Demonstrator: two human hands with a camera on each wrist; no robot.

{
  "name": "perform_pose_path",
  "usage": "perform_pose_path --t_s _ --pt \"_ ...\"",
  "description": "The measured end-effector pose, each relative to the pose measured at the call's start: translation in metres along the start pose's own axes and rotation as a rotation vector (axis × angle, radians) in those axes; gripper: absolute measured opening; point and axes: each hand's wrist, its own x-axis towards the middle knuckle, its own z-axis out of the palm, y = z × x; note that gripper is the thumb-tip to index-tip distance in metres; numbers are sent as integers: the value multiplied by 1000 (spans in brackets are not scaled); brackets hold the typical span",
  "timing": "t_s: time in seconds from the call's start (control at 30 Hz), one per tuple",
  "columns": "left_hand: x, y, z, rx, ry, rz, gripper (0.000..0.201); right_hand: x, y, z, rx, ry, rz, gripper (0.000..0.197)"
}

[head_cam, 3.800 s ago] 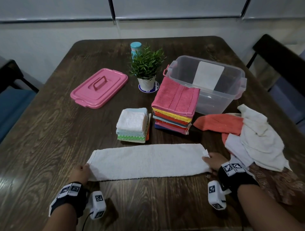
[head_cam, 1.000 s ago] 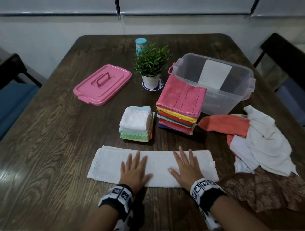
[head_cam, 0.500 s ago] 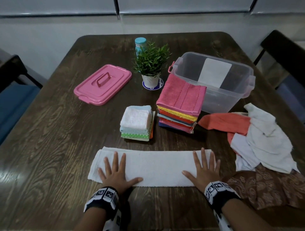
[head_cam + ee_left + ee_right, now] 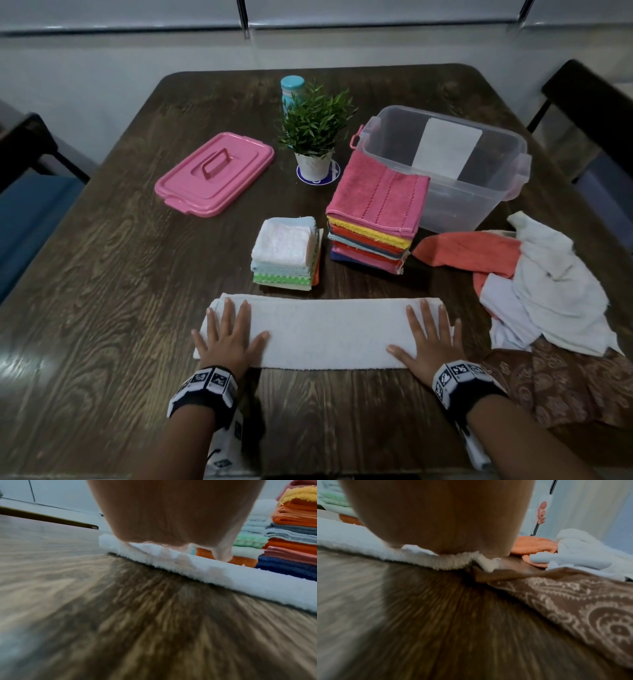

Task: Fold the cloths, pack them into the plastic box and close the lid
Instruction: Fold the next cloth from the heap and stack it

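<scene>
Both hands are pressing flat (fingers spread, gripping nothing): left hand (image 4: pixel 227 337) at nine o'clock, right hand (image 4: pixel 426 339) at three o'clock of the white towel (image 4: pixel 329 334).

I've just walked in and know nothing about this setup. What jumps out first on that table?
Front and centre, a long white towel lies folded into a strip, with the left hand and right hand pressed flat on its two ends. Behind it stand two neat stacks of folded cloths, the taller stack topped in pink, beside an open clear plastic box. The pink lid lies apart, far left.
</scene>
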Motion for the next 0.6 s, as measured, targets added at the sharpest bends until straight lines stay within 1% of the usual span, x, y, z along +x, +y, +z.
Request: perform_pose_path --t_s 0.03,0.1,0.2,0.3,0.37,0.43,0.5,0.53,0.6 --pt "0 -2 1 -1 14 -3 76 -1 0 -2 -12 -5 -9 111" --pt "0 -9 5 12 -2 -6 77 -3 -1 -3 -43 -11 -50 107" --pt "2 -20 12 7 -20 -19 84 -8 1 0 -26 -50 -60 108" --pt "6 -24 16 -18 -5 -23 96 -10 4 0 -47 -65 -50 108" --pt "8 -24 18 -53 30 -28 100 -10 7 -1 -62 -60 -55 109" --pt "7 -26 20 -129 136 -71 95 -10 11 -1 -70 -47 -50 108" --pt "4 -25 17 -247 275 -189 81 -10 14 -1 -65 -44 -38 108" --pt "3 -27 15 -306 308 -249 76 -10 15 -1 -62 -44 -31 109" --pt "4 -31 13 -320 275 -315 71 -9 13 -3 -57 -38 -22 113"
